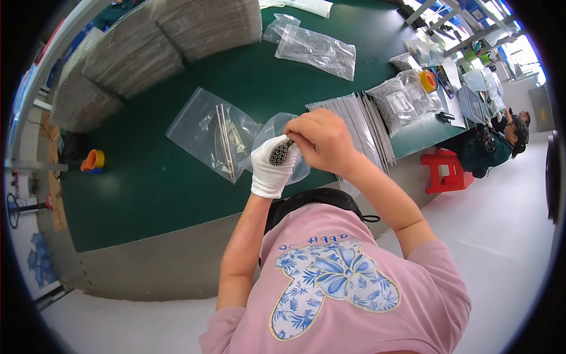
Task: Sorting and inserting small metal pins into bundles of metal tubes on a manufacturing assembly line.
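Note:
My left hand point(269, 176), in a white glove, is closed around a bundle of thin metal tubes point(279, 155), whose round open ends face up toward me. Bare, my right hand point(324, 140) pinches at the bundle's upper edge; what lies between its fingertips is too small to make out. A translucent plastic bag point(302, 170) shows behind and beside the gloved hand. To the left, a flat clear bag point(193, 125) lies on the green table point(147, 203), with a few thin metal rods point(225, 144) on or in it. Right of my hands is a row of long metal tubes point(352, 121).
Plastic-wrapped grey stacks point(206, 28) line the far left. Clear bags point(318, 52) lie at the back. Rightward are a bag of small grey parts point(394, 103) and an orange tape roll point(427, 81). Another roll point(93, 160) is far left. A person point(492, 150) sits near a red stool point(445, 171).

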Demonstrator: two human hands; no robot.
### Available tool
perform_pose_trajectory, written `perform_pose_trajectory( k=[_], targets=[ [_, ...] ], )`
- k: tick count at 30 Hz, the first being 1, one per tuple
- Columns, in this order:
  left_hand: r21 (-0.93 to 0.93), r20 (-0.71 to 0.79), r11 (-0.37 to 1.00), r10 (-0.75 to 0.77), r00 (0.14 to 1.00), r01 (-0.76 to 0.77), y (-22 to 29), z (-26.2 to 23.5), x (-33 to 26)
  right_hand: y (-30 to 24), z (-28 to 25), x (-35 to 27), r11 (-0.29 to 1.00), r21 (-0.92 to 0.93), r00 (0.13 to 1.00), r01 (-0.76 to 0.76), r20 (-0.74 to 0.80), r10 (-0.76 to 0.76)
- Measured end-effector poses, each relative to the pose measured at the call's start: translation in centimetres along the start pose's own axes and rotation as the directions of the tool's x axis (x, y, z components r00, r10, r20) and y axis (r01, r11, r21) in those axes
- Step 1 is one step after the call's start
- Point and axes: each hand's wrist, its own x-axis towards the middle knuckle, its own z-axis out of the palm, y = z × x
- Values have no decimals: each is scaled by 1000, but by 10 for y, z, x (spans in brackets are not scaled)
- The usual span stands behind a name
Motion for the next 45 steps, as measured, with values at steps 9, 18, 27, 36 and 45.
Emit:
perform_pose_trajectory(
  k=[9,18,27,36,45],
  targets=[
    [-85,54,994,-65,996,70,5,-1,2,-2,-16,6,999,2,999,-43,-32,43],
    [-90,70,994,-60,996,66,6,-1,6,10,-7,-10,968,86,971,-237,25,236],
    [-93,57,993,-73,996,79,2,-1,5,12,-4,-10,991,43,992,-127,16,126],
    [-86,70,993,-80,994,86,4,-1,7,12,-4,-11,988,53,989,-147,24,145],
    [-93,85,990,-100,991,107,4,-2,8,12,-11,-16,930,164,943,-330,7,333]
  ],
)
